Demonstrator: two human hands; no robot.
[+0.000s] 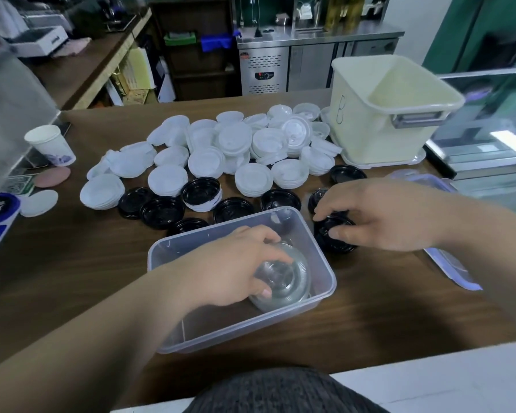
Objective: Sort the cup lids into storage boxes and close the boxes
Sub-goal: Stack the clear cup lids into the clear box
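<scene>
A clear rectangular storage box stands open on the brown table in front of me. Inside it, my left hand grips a stack of clear dome lids near the box's right end. Just right of the box, my right hand holds a small stack of black lids on the table. More black lids lie in a row behind the box. A large pile of white lids spreads across the middle of the table.
A tall cream bin, open, stands at the back right on its lid. A clear box lid with a blue rim lies right of my right hand. A paper cup stands far left. A white ledge runs along the near edge.
</scene>
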